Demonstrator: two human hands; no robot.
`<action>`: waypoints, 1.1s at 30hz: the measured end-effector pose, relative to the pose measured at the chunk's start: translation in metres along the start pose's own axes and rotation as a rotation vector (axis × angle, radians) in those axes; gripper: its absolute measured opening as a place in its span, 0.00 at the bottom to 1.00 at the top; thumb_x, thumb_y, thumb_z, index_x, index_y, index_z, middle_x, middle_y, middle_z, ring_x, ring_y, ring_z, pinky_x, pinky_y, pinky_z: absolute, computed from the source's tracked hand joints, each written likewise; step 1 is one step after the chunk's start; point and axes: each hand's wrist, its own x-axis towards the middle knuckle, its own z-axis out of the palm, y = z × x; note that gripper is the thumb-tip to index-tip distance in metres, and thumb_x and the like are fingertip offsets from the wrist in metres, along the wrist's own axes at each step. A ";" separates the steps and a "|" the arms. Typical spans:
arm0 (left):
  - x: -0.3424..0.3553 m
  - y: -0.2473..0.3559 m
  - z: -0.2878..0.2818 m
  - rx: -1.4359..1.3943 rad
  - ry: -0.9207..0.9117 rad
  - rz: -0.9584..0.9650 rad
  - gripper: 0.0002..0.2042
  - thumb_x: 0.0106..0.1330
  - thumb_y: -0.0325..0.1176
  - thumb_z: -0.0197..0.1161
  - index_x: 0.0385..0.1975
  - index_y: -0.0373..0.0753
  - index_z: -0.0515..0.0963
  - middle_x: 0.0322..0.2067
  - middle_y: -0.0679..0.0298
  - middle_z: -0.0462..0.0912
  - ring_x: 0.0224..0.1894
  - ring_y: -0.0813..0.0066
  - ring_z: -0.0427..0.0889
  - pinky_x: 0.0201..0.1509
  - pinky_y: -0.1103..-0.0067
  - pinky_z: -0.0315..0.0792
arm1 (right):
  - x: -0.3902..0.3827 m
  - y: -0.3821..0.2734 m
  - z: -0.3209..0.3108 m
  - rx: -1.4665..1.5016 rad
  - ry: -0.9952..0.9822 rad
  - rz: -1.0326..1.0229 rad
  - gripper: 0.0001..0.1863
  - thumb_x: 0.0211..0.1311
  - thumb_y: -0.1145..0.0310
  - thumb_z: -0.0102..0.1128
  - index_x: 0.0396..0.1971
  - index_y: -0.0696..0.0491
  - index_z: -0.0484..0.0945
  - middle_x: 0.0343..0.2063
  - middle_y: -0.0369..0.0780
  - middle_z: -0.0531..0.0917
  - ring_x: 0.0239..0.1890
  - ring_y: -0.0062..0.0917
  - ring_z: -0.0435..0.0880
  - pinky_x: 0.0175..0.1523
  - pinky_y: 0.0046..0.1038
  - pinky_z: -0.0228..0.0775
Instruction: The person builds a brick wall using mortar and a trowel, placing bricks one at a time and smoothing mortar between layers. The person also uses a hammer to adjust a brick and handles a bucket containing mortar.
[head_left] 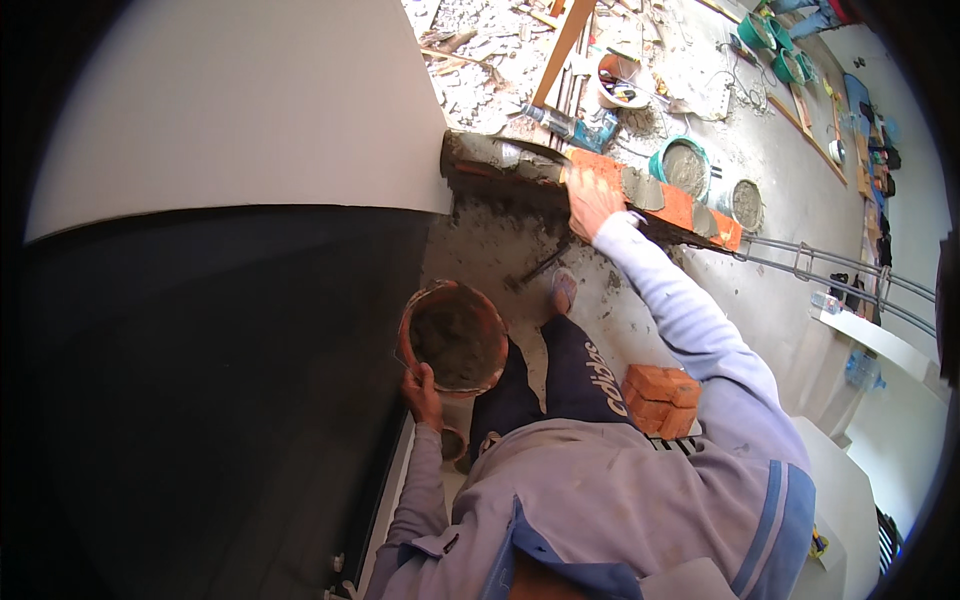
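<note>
- Right hand [590,200]: palm flat, fingers spread, pressing on orange brick [640,190]; nothing clenched.
- Left hand [422,392]: clasps rim of orange mortar pan [452,335], held near knee.
- Progress, judged: 1 brick course part-laid, grey mortar dabs right of the pressing hand; loose bricks [662,398] remain.
- Teal mortar buckets [682,162] beyond brick; no labels legible.

Mortar pan [455,338] left of brick stack [662,400]; brick course [650,200] ahead, apparently mortar-topped.
</note>
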 end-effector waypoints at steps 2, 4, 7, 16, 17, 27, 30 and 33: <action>0.001 0.004 0.010 0.026 -0.024 0.007 0.16 0.69 0.44 0.58 0.28 0.37 0.69 0.23 0.72 0.65 0.27 0.85 0.62 0.29 0.80 0.58 | 0.045 -0.009 0.014 -0.042 0.186 -0.079 0.17 0.55 0.71 0.53 0.46 0.58 0.71 0.43 0.50 0.78 0.37 0.45 0.83 0.41 0.43 0.77; 0.005 0.007 0.028 -0.031 -0.067 -0.022 0.16 0.69 0.44 0.58 0.29 0.36 0.70 0.23 0.71 0.67 0.27 0.83 0.64 0.30 0.79 0.59 | 0.103 -0.002 0.046 -0.050 -0.069 -0.020 0.17 0.57 0.72 0.51 0.48 0.60 0.72 0.43 0.50 0.79 0.42 0.44 0.83 0.46 0.42 0.77; 0.013 -0.006 0.026 0.063 -0.161 -0.036 0.17 0.68 0.45 0.58 0.30 0.35 0.71 0.23 0.69 0.68 0.27 0.79 0.66 0.31 0.77 0.62 | 0.112 -0.008 0.038 0.082 -0.251 0.264 0.14 0.60 0.72 0.50 0.44 0.61 0.76 0.44 0.53 0.81 0.46 0.47 0.83 0.49 0.43 0.77; 0.047 0.009 0.064 0.351 -0.167 0.260 0.20 0.67 0.47 0.57 0.27 0.31 0.71 0.21 0.56 0.71 0.25 0.64 0.71 0.31 0.69 0.64 | -0.140 0.023 -0.054 0.528 -0.010 -0.109 0.15 0.62 0.63 0.54 0.44 0.54 0.70 0.38 0.50 0.78 0.39 0.50 0.79 0.43 0.45 0.74; 0.047 0.018 0.065 0.370 -0.173 0.257 0.20 0.67 0.47 0.57 0.27 0.31 0.71 0.21 0.56 0.71 0.25 0.64 0.71 0.31 0.69 0.64 | -0.158 0.012 -0.050 0.477 -0.219 -0.099 0.15 0.61 0.62 0.54 0.44 0.55 0.70 0.37 0.51 0.79 0.38 0.48 0.81 0.42 0.45 0.75; 0.035 0.144 0.084 0.445 -0.327 0.523 0.23 0.73 0.47 0.52 0.20 0.36 0.62 0.16 0.66 0.59 0.22 0.79 0.59 0.24 0.74 0.58 | -0.144 -0.040 -0.018 0.270 -0.638 -0.083 0.11 0.58 0.67 0.54 0.30 0.59 0.80 0.33 0.53 0.84 0.40 0.44 0.85 0.44 0.41 0.78; 0.025 0.155 0.095 0.378 -0.268 0.562 0.25 0.71 0.50 0.54 0.18 0.37 0.58 0.15 0.66 0.55 0.20 0.79 0.55 0.22 0.75 0.55 | -0.154 -0.036 -0.038 0.316 -0.705 -0.217 0.13 0.57 0.67 0.53 0.34 0.60 0.80 0.35 0.54 0.84 0.41 0.45 0.85 0.45 0.40 0.78; 0.016 0.161 0.103 0.385 -0.230 0.524 0.25 0.72 0.48 0.54 0.18 0.36 0.59 0.15 0.66 0.55 0.20 0.78 0.56 0.23 0.74 0.56 | -0.161 -0.030 -0.040 0.357 -0.728 -0.306 0.15 0.57 0.67 0.51 0.39 0.61 0.77 0.37 0.55 0.83 0.42 0.46 0.84 0.46 0.42 0.77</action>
